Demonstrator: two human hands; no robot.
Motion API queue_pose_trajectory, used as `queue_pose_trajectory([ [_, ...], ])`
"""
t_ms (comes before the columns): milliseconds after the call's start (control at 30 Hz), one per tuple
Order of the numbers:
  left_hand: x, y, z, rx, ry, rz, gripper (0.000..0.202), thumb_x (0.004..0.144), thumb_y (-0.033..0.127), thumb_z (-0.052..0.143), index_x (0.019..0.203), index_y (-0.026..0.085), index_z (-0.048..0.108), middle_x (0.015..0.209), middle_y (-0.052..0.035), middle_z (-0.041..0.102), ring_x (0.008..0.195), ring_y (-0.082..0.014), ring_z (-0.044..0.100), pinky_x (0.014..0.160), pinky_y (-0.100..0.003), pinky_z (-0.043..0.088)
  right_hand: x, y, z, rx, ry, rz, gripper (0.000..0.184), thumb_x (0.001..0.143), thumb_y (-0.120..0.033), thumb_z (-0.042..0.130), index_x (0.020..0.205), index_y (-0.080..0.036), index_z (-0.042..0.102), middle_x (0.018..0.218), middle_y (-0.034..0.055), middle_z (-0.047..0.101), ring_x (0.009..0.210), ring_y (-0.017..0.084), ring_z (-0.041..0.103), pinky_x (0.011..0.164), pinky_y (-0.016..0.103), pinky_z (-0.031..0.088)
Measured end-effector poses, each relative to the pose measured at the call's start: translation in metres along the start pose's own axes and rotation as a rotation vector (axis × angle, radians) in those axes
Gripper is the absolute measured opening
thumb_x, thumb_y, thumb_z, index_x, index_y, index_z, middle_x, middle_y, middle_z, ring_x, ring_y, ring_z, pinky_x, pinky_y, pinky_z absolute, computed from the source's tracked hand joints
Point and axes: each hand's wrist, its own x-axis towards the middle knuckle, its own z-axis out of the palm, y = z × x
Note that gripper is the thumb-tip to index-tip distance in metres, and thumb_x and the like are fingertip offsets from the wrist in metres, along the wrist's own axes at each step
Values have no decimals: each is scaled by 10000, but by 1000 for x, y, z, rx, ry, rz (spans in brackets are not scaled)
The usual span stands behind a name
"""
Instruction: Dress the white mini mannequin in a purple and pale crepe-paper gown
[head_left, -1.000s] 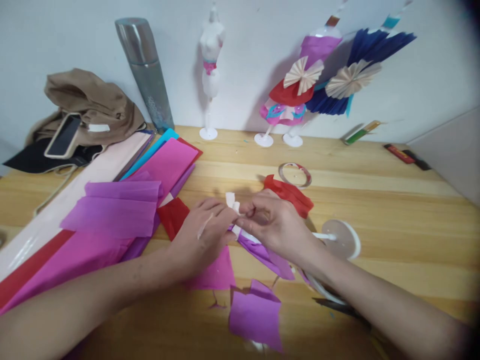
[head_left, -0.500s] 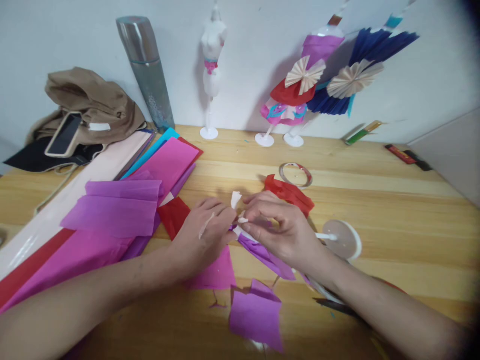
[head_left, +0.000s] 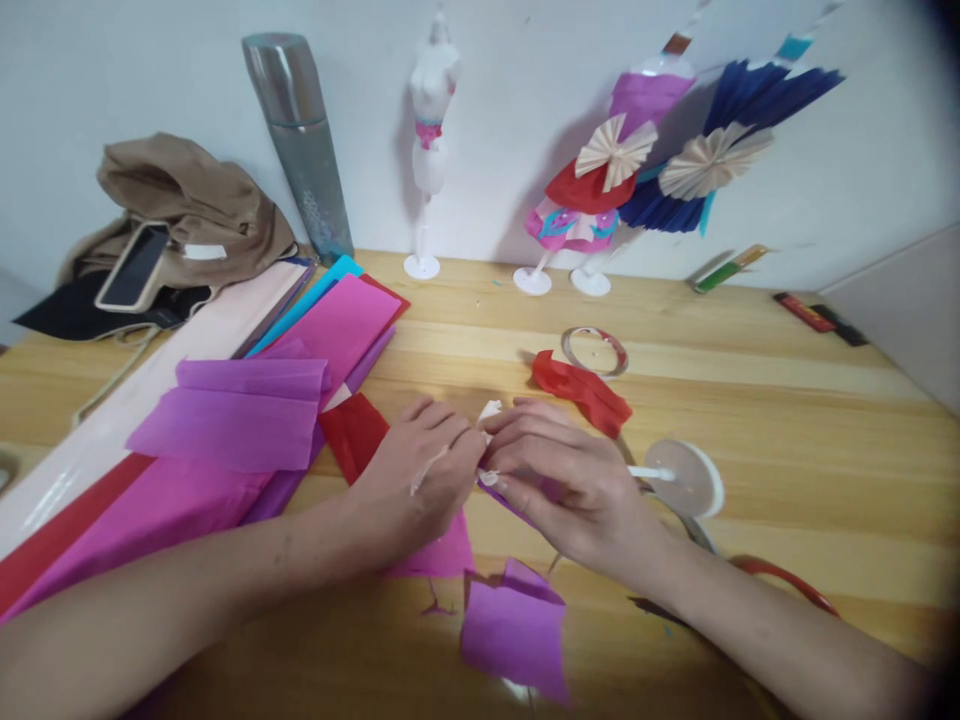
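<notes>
Both my hands meet at the table's middle over a small white mannequin lying on its side, its round white base (head_left: 686, 478) sticking out to the right. My left hand (head_left: 424, 470) is closed around the figure's upper end, a strip of tape stuck on its fingers. My right hand (head_left: 559, 470) is closed over the figure's body, pressing purple tissue paper (head_left: 504, 497) and a white scrap (head_left: 489, 410) against it. A loose purple tissue piece (head_left: 517, 635) lies just in front of my hands. A crumpled red tissue piece (head_left: 581, 390) lies just behind my right hand.
Stacked tissue sheets (head_left: 247, 415) in purple, magenta, red, blue and pink cover the left. A tape roll (head_left: 594, 350) lies behind. At the wall stand a steel flask (head_left: 300, 145), a bare mannequin (head_left: 431, 130) and two dressed ones (head_left: 600, 185). A tan bag with a phone (head_left: 135, 265) sits far left.
My right hand has folded down over the figure, pressing the white scrap lower; the scrap stood higher between my fingers before. The view has shifted slightly.
</notes>
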Motion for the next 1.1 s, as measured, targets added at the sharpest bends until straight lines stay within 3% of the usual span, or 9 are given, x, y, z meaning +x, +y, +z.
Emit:
queue_pose_trajectory([
  [67, 0, 0, 0, -29, -6, 3, 183, 896, 79, 444, 764, 151, 547, 774, -47, 626, 750, -186, 540, 746, -341, 423, -3, 0, -2, -33, -36, 22, 52, 869, -188, 624, 898, -207, 586, 854, 46, 667, 883, 205, 612, 813, 394, 486],
  [233, 2, -1, -4, -61, -40, -22, 186, 920, 100, 437, 797, 154, 565, 819, -44, 652, 780, -180, 551, 784, -342, 410, -14, -3, -9, -237, -127, 64, 273, 793, -376, 727, 926, -204, 562, 1015, 107, 664, 981, 290, 593, 842, 478, 474],
  [533, 1, -1, -7, -48, -40, -25, 222, 937, 114, 418, 781, 153, 572, 782, -37, 634, 756, -180, 521, 769, -342, 383, -3, -4, -8, -190, -59, 121, 54, 853, -183, 596, 891, -218, 583, 921, 72, 682, 919, 239, 629, 779, 407, 511],
  [700, 1, 0, -7, -55, -57, -38, 265, 958, 137, 381, 772, 150, 569, 770, -38, 623, 742, -176, 516, 774, -347, 386, 1, 1, -11, -81, -29, 209, 86, 881, -177, 533, 855, -206, 610, 840, 55, 684, 820, 202, 650, 713, 355, 522],
  [767, 1, -1, -7, -57, -50, -26, 265, 958, 133, 377, 793, 144, 584, 774, -41, 626, 752, -180, 520, 775, -349, 385, 3, 7, -11, -98, 28, 279, 103, 876, -222, 559, 951, -208, 629, 905, 69, 700, 864, 218, 666, 750, 378, 533],
  [867, 0, -2, -6, -55, -30, -6, 266, 947, 107, 377, 794, 135, 592, 780, -49, 628, 759, -186, 521, 780, -351, 383, 11, 18, -9, -69, 33, 339, 305, 813, -270, 645, 1111, -207, 623, 1044, 94, 708, 973, 254, 673, 837, 427, 536],
  [1000, -1, -5, -4, -26, -7, 13, 232, 918, 74, 404, 774, 135, 576, 799, -52, 633, 758, -185, 511, 770, -343, 378, 23, 27, -5, 171, -88, 425, 137, 810, -335, 658, 858, -209, 682, 885, 57, 723, 834, 216, 683, 696, 351, 547],
  [1100, -1, -5, -4, -5, -41, 8, 223, 906, 69, 410, 789, 146, 584, 816, -44, 630, 774, -187, 506, 781, -353, 367, 28, 25, -5, 257, -97, 498, 219, 808, -403, 668, 724, -201, 663, 702, 29, 678, 679, 175, 635, 557, 291, 492],
])
